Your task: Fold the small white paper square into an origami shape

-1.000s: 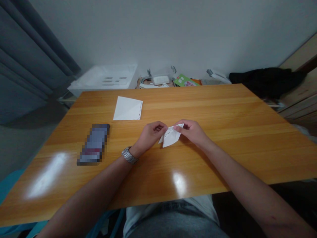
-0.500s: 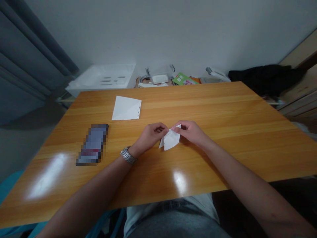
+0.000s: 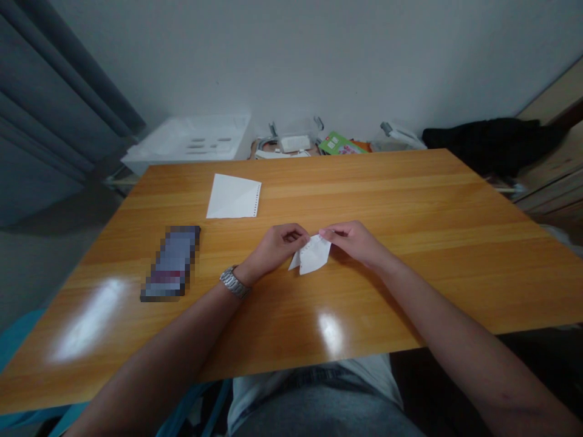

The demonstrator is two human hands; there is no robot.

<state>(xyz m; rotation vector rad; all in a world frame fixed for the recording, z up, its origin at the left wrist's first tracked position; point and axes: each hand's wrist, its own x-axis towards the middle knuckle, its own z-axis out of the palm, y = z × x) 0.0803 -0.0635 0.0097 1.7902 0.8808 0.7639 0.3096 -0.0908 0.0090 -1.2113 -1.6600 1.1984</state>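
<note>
A small folded piece of white paper [image 3: 312,255] with a punched edge sits just above the wooden table [image 3: 410,218], near its middle. My left hand [image 3: 276,246], with a metal watch on its wrist, is closed and pinches the paper's left side. My right hand [image 3: 355,240] is closed too, pinching the paper's upper right corner between thumb and fingers. The paper's top part is hidden by my fingers.
A flat white sheet [image 3: 234,196] with a punched edge lies at the back left of the table. A dark phone-like object [image 3: 172,262] lies to the left. Behind the table are a white plastic tray [image 3: 191,142], cables, a green packet [image 3: 337,144] and dark cloth [image 3: 487,139].
Both hands have kept hold of the folded paper. The paper has been folded slightly smaller and lowered a little, and my right fingers have shifted along its top edge.
</note>
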